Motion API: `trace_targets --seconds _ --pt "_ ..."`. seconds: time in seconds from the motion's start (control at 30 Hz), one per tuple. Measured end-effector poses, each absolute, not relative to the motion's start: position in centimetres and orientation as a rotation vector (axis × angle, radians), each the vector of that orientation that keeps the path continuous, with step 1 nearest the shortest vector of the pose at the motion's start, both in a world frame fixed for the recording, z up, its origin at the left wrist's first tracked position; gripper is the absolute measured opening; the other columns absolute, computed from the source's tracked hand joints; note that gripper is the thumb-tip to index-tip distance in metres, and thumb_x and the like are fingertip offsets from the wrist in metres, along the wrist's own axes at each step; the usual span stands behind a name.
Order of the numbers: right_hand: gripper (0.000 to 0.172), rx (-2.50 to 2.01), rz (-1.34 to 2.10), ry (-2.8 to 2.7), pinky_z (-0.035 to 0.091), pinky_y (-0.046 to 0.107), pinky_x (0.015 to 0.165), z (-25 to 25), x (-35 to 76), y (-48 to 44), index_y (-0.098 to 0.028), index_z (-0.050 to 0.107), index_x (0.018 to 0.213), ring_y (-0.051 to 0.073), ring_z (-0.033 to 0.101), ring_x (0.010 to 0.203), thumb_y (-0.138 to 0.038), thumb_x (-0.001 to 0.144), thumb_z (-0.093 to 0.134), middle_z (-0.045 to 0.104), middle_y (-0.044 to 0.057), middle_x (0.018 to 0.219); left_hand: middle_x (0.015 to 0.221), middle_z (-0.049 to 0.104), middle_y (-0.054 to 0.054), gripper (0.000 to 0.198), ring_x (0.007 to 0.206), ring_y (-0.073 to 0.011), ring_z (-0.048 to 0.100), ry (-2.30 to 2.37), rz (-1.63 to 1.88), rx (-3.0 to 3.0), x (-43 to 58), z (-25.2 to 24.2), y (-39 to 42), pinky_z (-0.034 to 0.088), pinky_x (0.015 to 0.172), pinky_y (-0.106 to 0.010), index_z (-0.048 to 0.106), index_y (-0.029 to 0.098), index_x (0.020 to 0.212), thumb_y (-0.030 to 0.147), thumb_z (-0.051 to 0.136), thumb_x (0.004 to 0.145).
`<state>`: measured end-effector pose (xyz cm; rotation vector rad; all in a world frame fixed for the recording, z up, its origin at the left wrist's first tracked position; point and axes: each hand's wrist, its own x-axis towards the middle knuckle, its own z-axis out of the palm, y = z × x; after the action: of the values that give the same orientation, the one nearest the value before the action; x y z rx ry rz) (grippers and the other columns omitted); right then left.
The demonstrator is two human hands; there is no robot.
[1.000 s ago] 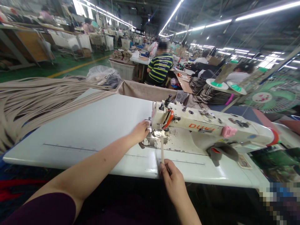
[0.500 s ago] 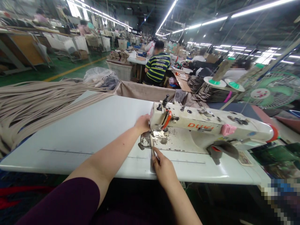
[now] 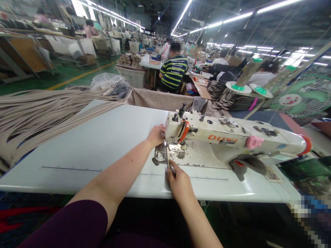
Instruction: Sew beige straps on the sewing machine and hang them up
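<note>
A white sewing machine (image 3: 201, 129) with orange lettering stands on the pale table (image 3: 121, 125). A narrow beige fabric strip (image 3: 168, 155) runs toward me from its presser foot area. My right hand (image 3: 180, 181) is closed on the near end of this strip, in front of the needle. A slim metallic tool (image 3: 172, 170) also shows between its fingers; its kind is unclear. Behind the left side of the machine head, my left hand (image 3: 156, 135) has its fingers curled, their tips partly hidden by the head. What they grip cannot be made out.
Long beige strips (image 3: 57, 110) lie in a heap at the left, some across the table corner. A beige cloth-lined bin (image 3: 157, 100) borders the far edge. Thread cones (image 3: 239, 86) and a green fan (image 3: 297, 98) stand right. A person in a striped shirt (image 3: 174, 72) sits ahead.
My right hand has moved slightly forward toward the needle with the strip. The left hand stays beside the machine head. The camera view has shifted a little.
</note>
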<state>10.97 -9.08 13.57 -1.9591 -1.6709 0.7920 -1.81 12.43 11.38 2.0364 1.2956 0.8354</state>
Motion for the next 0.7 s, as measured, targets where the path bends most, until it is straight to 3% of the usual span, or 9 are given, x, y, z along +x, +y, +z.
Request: trace_targets --seconds 0.37,0.53,0.7 --pt "0.044 -1.940 0.752 -1.678 0.051 0.040 0.098 13.4 10.7 -8.8 -0.018 0.058 0.143 0.031 0.068 0.115 -0.021 0.101 0.049 0.072 0.013 0.123 0.109 0.075 -0.011 0.020 0.112 -0.0318 0.063 1.315 0.927 1.889 -2.0 11.3 12.6 0.047 0.104 -0.041 0.078 0.018 0.095 0.021 0.076 0.075" --pt "0.041 -1.827 0.548 -1.700 0.052 0.040 0.095 12.8 11.6 -9.4 -0.017 0.059 0.139 0.028 0.065 0.104 -0.033 0.103 0.048 0.064 0.014 0.119 0.104 0.074 -0.009 0.011 0.106 -0.0283 0.063 1.291 1.029 1.746 -2.6 11.3 12.7 0.049 0.098 -0.039 0.074 0.018 0.083 0.026 0.072 0.076" --pt "0.036 -1.634 0.440 -1.568 0.052 0.041 0.098 11.9 12.6 -9.9 -0.015 0.065 0.128 0.027 0.061 0.107 -0.034 0.099 0.055 0.060 0.016 0.118 0.078 0.069 -0.006 0.029 0.085 -0.0249 0.063 1.266 1.117 1.511 -3.3 11.1 11.8 0.051 0.080 -0.037 0.067 0.017 0.075 0.046 0.065 0.080"
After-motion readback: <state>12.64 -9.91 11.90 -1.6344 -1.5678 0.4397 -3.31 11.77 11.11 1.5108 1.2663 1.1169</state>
